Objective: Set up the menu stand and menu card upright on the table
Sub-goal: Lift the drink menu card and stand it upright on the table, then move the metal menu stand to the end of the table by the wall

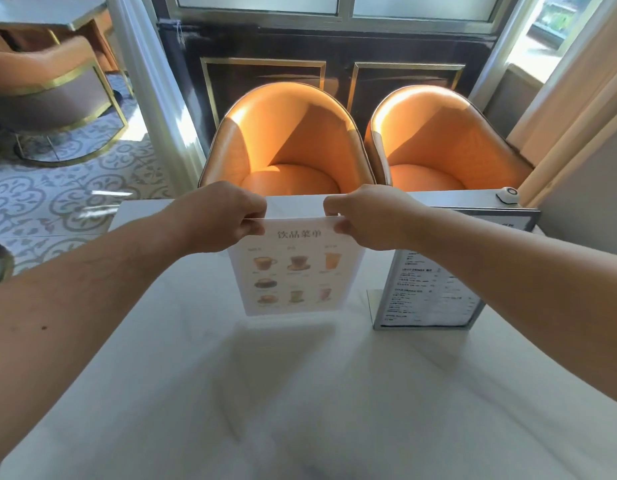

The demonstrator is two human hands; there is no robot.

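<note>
A white menu card (293,271) printed with pictures of drinks hangs upright over the middle of the pale table (300,393). My left hand (220,216) pinches its top left corner and my right hand (366,220) pinches its top right corner. The card's lower edge is close to the tabletop; I cannot tell whether it touches. A silver-framed menu stand (449,282) stands upright to the right of the card, holding a dark printed sheet.
A small round white call button (507,195) sits at the table's far right corner. Two orange tub chairs (289,140) (445,140) stand behind the far edge. Patterned floor tiles and another chair are at the left.
</note>
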